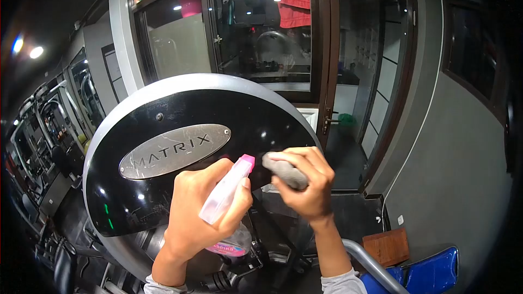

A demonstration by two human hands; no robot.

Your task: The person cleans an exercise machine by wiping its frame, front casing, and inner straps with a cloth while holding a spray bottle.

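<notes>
My left hand (199,212) is closed around the neck and trigger head of a spray bottle (225,193). Its nozzle is pink, and the clear body with a pink label hangs below my palm. In my right hand (308,185) is a bunched grey cloth (286,171), gripped between thumb and fingers. Both hands are in front of a rounded black machine cover (245,111) with a silver rim. An oval metal plate (175,151) reading MATRIX is fixed to the cover, left of my hands. The cloth appears close to the cover; I cannot tell whether it touches.
Behind the machine stand a dark-framed window (261,32) and a glass door (359,92). At lower right are a blue padded seat (433,272), a brown wooden box or stool (385,246) and a curved grey tube (370,267). More gym machines (54,114) line the left.
</notes>
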